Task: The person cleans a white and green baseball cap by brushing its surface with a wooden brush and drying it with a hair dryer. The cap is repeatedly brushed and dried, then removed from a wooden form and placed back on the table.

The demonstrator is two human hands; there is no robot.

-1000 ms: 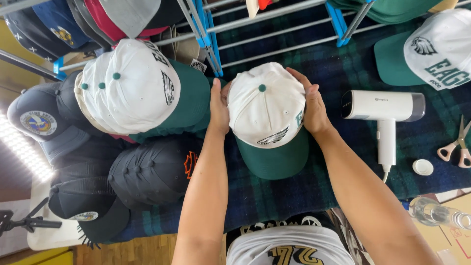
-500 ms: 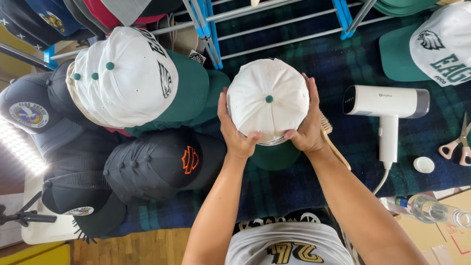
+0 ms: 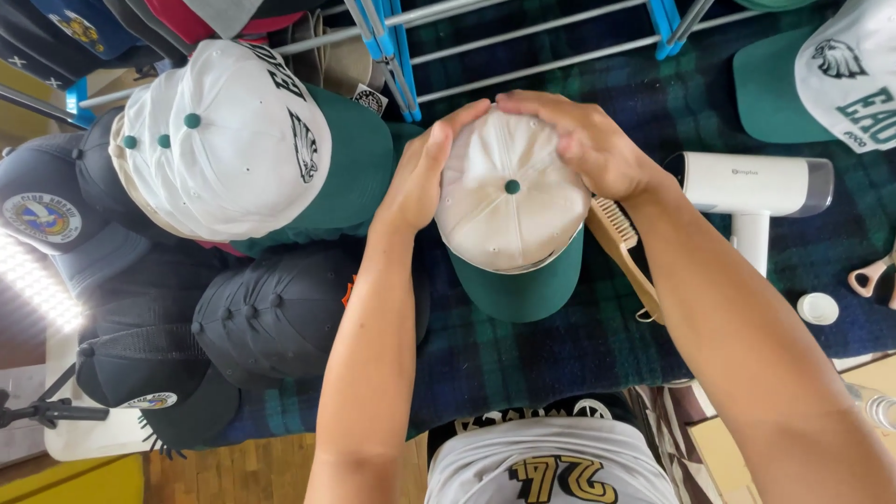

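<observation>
I hold a white cap with a green brim and green top button point(image 3: 511, 210) over a dark plaid cloth point(image 3: 523, 364). My left hand point(image 3: 422, 168) grips the cap's left and far side. My right hand point(image 3: 579, 135) lies over its far right crown. The brim points toward me. A wooden brush point(image 3: 623, 247) lies on the cloth just right of the cap, partly under my right forearm.
A stack of white-and-green caps point(image 3: 233, 140) sits at left, with dark caps point(image 3: 280, 313) below and around it. A white handheld steamer point(image 3: 751, 191) lies at right, a small white lid point(image 3: 819, 308) beyond it. Another white-and-green cap point(image 3: 821, 75) is top right. A blue-jointed metal rack point(image 3: 523, 33) runs along the far side.
Both hands have shifted from the near edge of the cap to its far side and crown. The cap has turned so its green brim shows toward me.
</observation>
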